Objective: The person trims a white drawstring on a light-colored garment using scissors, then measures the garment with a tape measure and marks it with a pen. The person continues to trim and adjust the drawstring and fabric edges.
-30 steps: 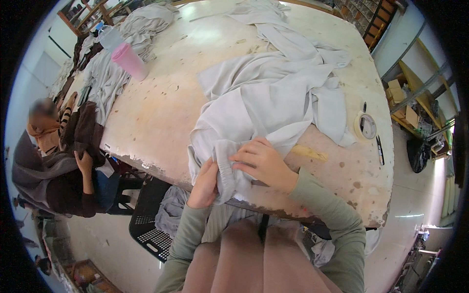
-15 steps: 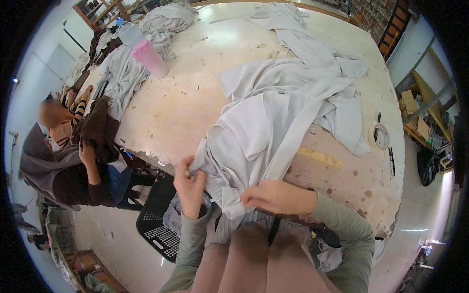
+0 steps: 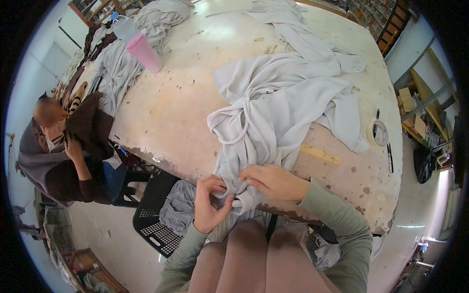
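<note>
A pale grey garment (image 3: 286, 105) lies in loose folds along the table (image 3: 181, 112), its near end gathered at the front edge between both hands; the overlapping layers make its outline hard to follow. The left hand (image 3: 210, 204) has its thumb and curved fingers set apart around a fold, but the cloth hides part of the fingertips, so whether they pinch it cannot be told. The right hand (image 3: 273, 181) rests with bent fingers close together on the cloth just beside it; its grip is likewise unclear, the fabric underneath being covered. Below, a black basket (image 3: 159, 242) shows only in part, with crumpled grey cloth (image 3: 181, 207) inside. At the left a co-worker (image 3: 80, 168) holds dark brown cloth (image 3: 95, 122) that covers much of the front of the body. A pink cup (image 3: 145, 54) partly hides a clear bottle (image 3: 124, 29). Near the right edge, a tape roll (image 3: 371, 133) lies near a dark pen (image 3: 390, 158).
</note>
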Demonstrator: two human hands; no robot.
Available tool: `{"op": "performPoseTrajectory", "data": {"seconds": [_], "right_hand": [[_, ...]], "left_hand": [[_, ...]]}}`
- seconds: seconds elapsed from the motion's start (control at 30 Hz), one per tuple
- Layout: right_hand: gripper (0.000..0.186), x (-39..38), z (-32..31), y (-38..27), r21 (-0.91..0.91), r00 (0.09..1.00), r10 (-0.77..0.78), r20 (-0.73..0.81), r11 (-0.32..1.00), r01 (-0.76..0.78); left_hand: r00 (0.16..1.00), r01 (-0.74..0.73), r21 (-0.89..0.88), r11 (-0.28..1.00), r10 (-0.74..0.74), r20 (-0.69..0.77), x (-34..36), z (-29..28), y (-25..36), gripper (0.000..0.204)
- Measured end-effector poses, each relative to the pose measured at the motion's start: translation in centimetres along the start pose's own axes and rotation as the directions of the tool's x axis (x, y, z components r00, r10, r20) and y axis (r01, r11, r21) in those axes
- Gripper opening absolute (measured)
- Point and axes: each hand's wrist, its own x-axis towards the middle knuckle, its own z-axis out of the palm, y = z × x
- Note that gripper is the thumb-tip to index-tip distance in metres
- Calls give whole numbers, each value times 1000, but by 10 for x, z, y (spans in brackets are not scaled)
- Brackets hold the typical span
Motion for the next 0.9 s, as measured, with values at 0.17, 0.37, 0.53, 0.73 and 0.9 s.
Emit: {"op": "performPoseTrajectory", "data": {"seconds": [0.17, 0.37, 0.53, 0.73, 0.9], "right_hand": [[27, 9, 2, -13, -265, 994, 55, -94, 961, -78], [35, 36, -12, -21, -557, 977, -212, 7, 811, 180], [18, 44, -66, -13, -859, 947, -229, -225, 505, -83], [20, 21, -92, -29, -746, 756, -285, -589, 553, -372], [38, -46, -164, 27, -352, 696, 335, -635, 677, -647]], "left_hand": [[929, 356, 120, 927, -365, 67, -2, 2, 7, 20], [799, -409, 108, 906, 298, 523, 31, -16, 20, 30], [881, -415, 344, 843, 277, 383, 45, -40, 36, 35], [834, -98, 751, 653, 466, -296, 68, -45, -9, 32], [984, 131, 376, 917, -75, -160, 72, -66, -27, 49]]}}
